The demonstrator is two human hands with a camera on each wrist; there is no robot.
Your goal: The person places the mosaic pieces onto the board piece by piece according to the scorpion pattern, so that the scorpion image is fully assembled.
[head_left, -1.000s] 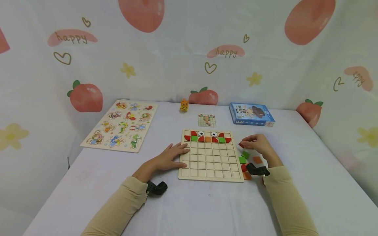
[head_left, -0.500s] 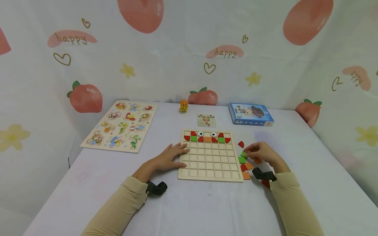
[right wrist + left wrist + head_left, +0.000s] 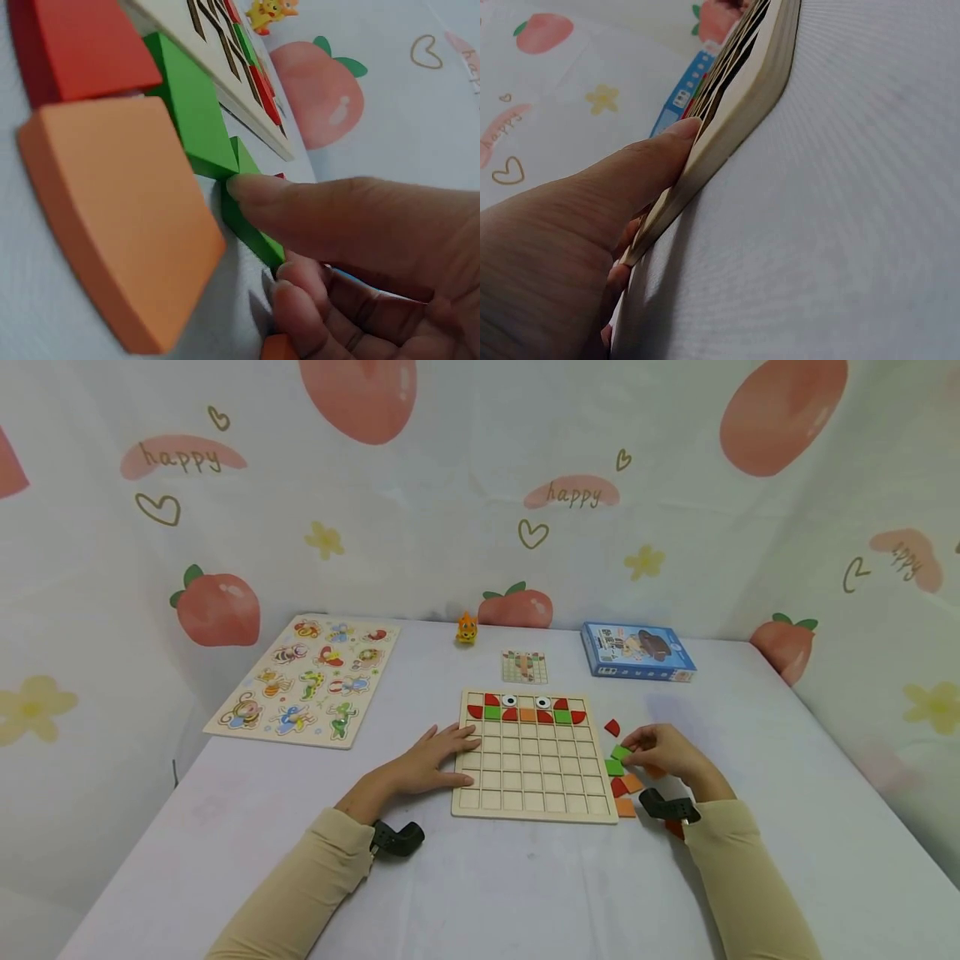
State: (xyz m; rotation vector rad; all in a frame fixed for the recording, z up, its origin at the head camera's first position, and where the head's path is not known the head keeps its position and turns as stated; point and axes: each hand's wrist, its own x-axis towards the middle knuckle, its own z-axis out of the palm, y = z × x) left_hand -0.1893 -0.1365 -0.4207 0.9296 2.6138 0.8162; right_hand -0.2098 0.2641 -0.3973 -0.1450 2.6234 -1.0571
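Note:
A wooden grid board (image 3: 534, 764) lies mid-table, its far rows set with red quarter-circles, green squares, an orange square and two eye tiles. My left hand (image 3: 427, 762) rests along the board's left edge, fingers spread; in the left wrist view the thumb (image 3: 649, 161) lies on the rim. Right of the board, my right hand (image 3: 666, 750) pinches a green square tile (image 3: 619, 752) between thumb and fingers. Another green tile (image 3: 191, 112) lies beside it in the right wrist view, near a curved-edge orange tile (image 3: 120, 210) and a red piece (image 3: 94, 45).
A red quarter-circle (image 3: 612, 727) lies beyond the right hand. A small pattern card (image 3: 525, 667) and an orange toy figure (image 3: 467, 628) stand behind the board. A blue box (image 3: 637, 651) sits back right, an insect puzzle board (image 3: 303, 681) at left.
My right hand has let go of the red quarter-circle and come nearer to the green tile, where it now grips. The left hand stays on the board's edge.

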